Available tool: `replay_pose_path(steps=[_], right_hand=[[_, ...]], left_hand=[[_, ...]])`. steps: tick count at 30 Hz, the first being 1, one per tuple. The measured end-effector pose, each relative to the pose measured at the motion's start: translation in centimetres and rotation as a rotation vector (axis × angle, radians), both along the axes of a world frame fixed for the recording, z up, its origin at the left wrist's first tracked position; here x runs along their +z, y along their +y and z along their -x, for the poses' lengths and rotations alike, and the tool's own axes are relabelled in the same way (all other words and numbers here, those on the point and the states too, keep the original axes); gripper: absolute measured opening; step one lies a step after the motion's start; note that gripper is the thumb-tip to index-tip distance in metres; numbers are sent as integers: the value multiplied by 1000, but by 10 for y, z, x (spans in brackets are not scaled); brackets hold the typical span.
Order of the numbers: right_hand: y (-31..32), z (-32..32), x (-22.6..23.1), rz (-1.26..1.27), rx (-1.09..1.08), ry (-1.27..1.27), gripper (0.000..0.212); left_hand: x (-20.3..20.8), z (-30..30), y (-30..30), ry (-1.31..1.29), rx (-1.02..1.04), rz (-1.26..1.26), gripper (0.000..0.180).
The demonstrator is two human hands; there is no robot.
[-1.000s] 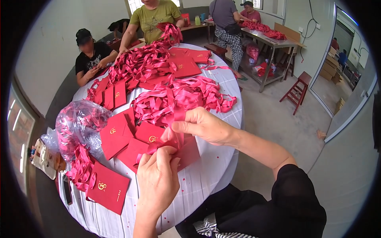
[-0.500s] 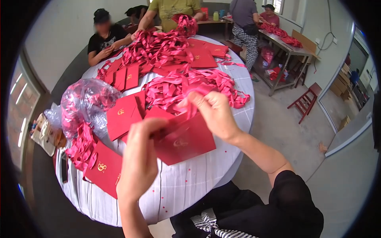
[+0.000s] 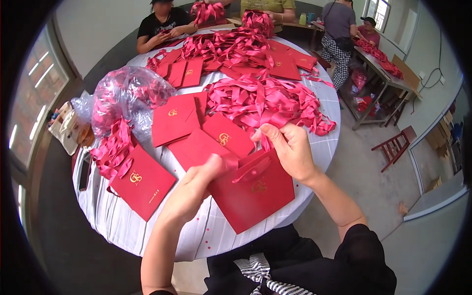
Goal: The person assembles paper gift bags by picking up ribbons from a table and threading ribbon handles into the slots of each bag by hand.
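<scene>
At frame centre, our left hand [image 3: 194, 189] and right hand [image 3: 290, 150] pinched a flat red paper gift bag [image 3: 253, 194] above the round white-clothed desk [image 3: 206, 236].

A flat red paper gift bag [image 3: 253, 194] with a gold emblem and ribbon handle was held above the round table's near edge. More red bags [image 3: 173, 119] lay flat behind it, beside a clear plastic sack [image 3: 123, 96] of ribbons.

Pale walls, grey concrete floor [image 3: 364, 162]; red wooden stool [image 3: 395, 146] beside metal workbench [image 3: 381, 73]; daylight through window [image 3: 381, 12].
</scene>
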State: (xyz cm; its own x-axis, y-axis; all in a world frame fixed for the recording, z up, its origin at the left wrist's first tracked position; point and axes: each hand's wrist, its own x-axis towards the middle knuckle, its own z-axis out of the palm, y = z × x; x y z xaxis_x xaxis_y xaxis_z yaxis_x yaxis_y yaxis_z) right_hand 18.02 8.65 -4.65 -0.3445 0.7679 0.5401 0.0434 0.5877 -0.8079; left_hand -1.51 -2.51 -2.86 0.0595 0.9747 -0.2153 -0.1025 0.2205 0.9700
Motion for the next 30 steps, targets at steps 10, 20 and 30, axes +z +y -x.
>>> replay_pose_path(steps=[10, 20, 30], right_hand=[[-22, 15, -7, -373, -66, -120, 5], [-45, 66, 9, -375, 181, -120, 8], [1, 193, 49, -97, 532, -413, 36]], left_hand=[[-16, -14, 1, -194, 324, -300, 20], [-18, 39, -45, -344, 492, -434, 16], [-16, 181, -74, 372, 1097, -412, 22]])
